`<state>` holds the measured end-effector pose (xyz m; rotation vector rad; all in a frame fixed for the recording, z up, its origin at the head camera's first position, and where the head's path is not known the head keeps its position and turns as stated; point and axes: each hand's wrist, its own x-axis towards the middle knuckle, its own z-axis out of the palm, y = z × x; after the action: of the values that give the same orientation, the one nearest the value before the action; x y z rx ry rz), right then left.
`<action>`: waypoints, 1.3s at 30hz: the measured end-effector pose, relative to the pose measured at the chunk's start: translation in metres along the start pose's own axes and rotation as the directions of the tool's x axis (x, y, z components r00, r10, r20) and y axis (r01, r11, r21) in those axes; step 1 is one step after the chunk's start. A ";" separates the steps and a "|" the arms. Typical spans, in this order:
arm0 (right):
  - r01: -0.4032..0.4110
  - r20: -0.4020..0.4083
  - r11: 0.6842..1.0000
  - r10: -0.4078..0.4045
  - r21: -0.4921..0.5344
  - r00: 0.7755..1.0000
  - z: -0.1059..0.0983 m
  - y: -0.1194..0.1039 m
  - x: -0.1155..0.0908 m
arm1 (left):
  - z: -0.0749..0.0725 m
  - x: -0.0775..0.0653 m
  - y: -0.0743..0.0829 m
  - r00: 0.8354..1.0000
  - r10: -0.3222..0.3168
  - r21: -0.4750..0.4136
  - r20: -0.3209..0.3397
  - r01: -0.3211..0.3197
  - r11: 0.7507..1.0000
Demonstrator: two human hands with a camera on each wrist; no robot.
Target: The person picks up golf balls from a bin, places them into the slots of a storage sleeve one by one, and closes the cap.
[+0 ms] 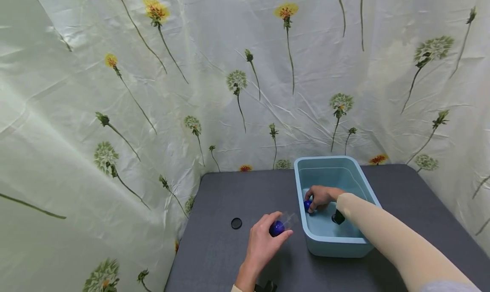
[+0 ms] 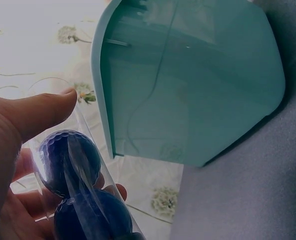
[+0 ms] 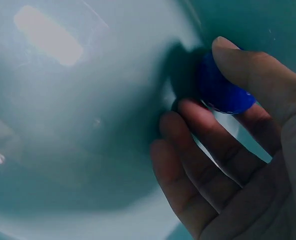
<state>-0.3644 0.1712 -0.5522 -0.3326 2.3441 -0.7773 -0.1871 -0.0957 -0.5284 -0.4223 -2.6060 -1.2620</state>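
Observation:
My left hand [image 1: 261, 243] grips a clear plastic tube [image 1: 291, 220] over the dark table, just left of the light blue tub [image 1: 337, 250]. Two dimpled blue golf balls [image 2: 70, 162] sit one behind the other inside that tube in the left wrist view, with the thumb along its side near the open-looking end. Inside the tub, my right hand [image 1: 321, 195] reaches down to the left wall. Its thumb and fingers pinch another blue golf ball [image 3: 222, 87] close to the tub's floor, the thumb lying across the ball.
A round black lid [image 1: 236, 223] lies on the grey table [image 1: 214, 258], left of the left hand. The tub stands on the table's right half. Behind and to the left hangs a pale curtain [image 1: 214, 100] printed with dandelions.

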 end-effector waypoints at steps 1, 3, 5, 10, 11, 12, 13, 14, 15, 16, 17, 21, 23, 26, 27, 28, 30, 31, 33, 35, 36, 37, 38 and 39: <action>0.002 0.002 1.000 -0.002 -0.009 1.000 -0.001 -0.001 -0.001 | 0.000 0.000 0.000 1.000 -0.002 -0.001 0.001 0.002 1.000; 0.009 -0.002 1.000 -0.009 -0.022 1.000 -0.002 -0.002 -0.003 | 0.001 -0.001 0.000 1.000 -0.009 -0.003 0.001 0.009 1.000; 0.025 -0.010 0.999 -0.025 -0.046 1.000 -0.004 -0.002 -0.005 | 0.001 -0.001 0.001 1.000 -0.017 -0.003 0.002 0.017 1.000; 0.051 -0.035 0.995 -0.054 -0.089 0.998 -0.007 -0.001 -0.007 | 0.002 -0.001 0.001 1.000 -0.018 0.000 0.003 0.018 1.000; 0.053 -0.037 0.994 -0.056 -0.093 0.998 -0.007 -0.002 -0.009 | 0.002 -0.001 0.001 1.000 -0.018 0.000 0.004 0.018 1.000; 0.054 -0.038 0.994 -0.058 -0.097 0.998 -0.008 -0.002 -0.010 | 0.002 -0.001 0.001 1.000 -0.016 -0.001 0.005 0.016 1.000; 0.063 -0.036 0.992 -0.067 -0.105 0.997 -0.008 -0.002 -0.012 | 0.002 -0.002 0.002 1.000 -0.015 -0.005 0.005 0.015 1.000; 0.070 -0.036 0.991 -0.075 -0.115 0.997 -0.009 -0.003 -0.014 | 0.002 -0.002 0.002 1.000 -0.014 -0.008 0.006 0.015 1.000; 0.078 -0.035 0.989 -0.083 -0.123 0.996 -0.009 -0.003 -0.016 | 0.003 -0.002 0.002 1.000 -0.013 -0.010 0.007 0.013 1.000; 0.085 -0.035 0.988 -0.090 -0.128 0.995 -0.010 -0.003 -0.018 | 0.003 -0.002 0.003 1.000 -0.012 -0.010 0.008 0.013 1.000; 0.091 -0.035 0.987 -0.096 -0.134 0.995 -0.011 -0.004 -0.019 | 0.003 -0.002 0.003 1.000 -0.012 -0.012 0.008 0.012 1.000; 0.118 -0.027 0.982 -0.124 -0.148 0.992 -0.013 -0.005 -0.026 | 0.004 -0.002 0.004 1.000 -0.003 -0.012 0.003 0.003 1.000; 0.130 -0.022 0.980 -0.135 -0.149 0.991 -0.014 -0.005 -0.029 | 0.005 -0.003 0.004 1.000 -0.001 -0.011 0.001 0.001 1.000; 0.151 -0.023 0.977 -0.156 -0.149 0.988 -0.017 -0.006 -0.035 | 0.005 -0.004 0.005 1.000 -0.003 -0.009 0.000 0.003 1.000; 0.159 -0.027 0.976 -0.164 -0.152 0.986 -0.018 -0.006 -0.037 | 0.005 -0.004 0.005 1.000 -0.004 -0.010 0.000 0.004 1.000; 0.164 -0.029 0.974 -0.170 -0.154 0.985 -0.019 -0.006 -0.039 | 0.004 -0.004 0.005 1.000 -0.005 -0.010 -0.001 0.005 1.000; 0.185 -0.035 0.969 -0.193 -0.164 0.981 -0.021 -0.007 -0.043 | 0.004 -0.004 0.006 1.000 -0.005 -0.012 -0.003 0.005 1.000; 0.192 -0.038 0.967 -0.201 -0.169 0.979 -0.023 -0.007 -0.044 | 0.004 -0.004 0.006 1.000 -0.004 -0.013 -0.004 0.004 1.000; 0.210 -0.043 0.959 -0.222 -0.191 0.974 -0.026 -0.009 -0.048 | 0.004 -0.004 0.006 1.000 0.000 -0.013 -0.006 0.000 1.000; 0.233 -0.047 0.949 -0.248 -0.212 0.968 -0.029 -0.011 -0.052 | 0.004 -0.004 0.007 1.000 0.004 -0.011 -0.006 -0.004 1.000; 0.248 -0.048 0.943 -0.265 -0.223 0.963 -0.030 -0.012 -0.055 | 0.004 -0.004 0.007 1.000 0.006 -0.010 -0.005 -0.006 1.000; 0.257 -0.051 0.939 -0.275 -0.228 0.960 -0.032 -0.013 -0.057 | 0.004 -0.004 0.007 1.000 0.006 -0.010 -0.004 -0.006 1.000; 0.271 -0.051 0.933 -0.291 -0.238 0.955 -0.032 -0.014 -0.059 | 0.004 -0.004 0.008 1.000 0.005 -0.011 -0.003 -0.006 1.000; 0.282 -0.054 0.929 -0.303 -0.240 0.952 -0.033 -0.016 -0.062 | 0.004 -0.005 0.008 1.000 0.004 -0.011 -0.002 -0.004 1.000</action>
<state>-0.3378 0.1993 -0.4914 -0.7780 2.5081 -0.6671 -0.1802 -0.0886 -0.5261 -0.4276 -2.5967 -1.2761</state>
